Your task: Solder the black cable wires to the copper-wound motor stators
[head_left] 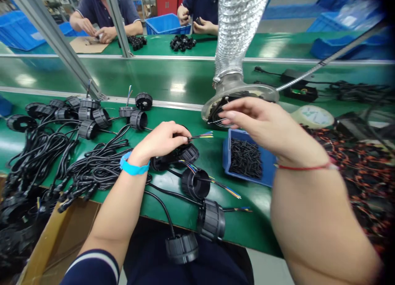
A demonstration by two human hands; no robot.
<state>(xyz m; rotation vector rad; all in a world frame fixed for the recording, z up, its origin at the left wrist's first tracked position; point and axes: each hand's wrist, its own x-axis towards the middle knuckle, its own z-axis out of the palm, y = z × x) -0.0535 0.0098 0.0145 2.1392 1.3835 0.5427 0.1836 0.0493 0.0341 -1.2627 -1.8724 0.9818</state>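
Black cables lie on a green workshop bench.

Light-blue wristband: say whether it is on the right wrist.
No, the light-blue wristband is around the left wrist; the right wrist has a thin red band.

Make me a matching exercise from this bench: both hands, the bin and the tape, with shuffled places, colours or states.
1. Left hand
2. Right hand
3. Bin
4. Tape

A. In front of the round hood
B. Pale, lying flat
C. Holding a cable with coloured wires
D. Blue, with short black pieces inside

Pairs: 1-C, 2-A, 3-D, 4-B
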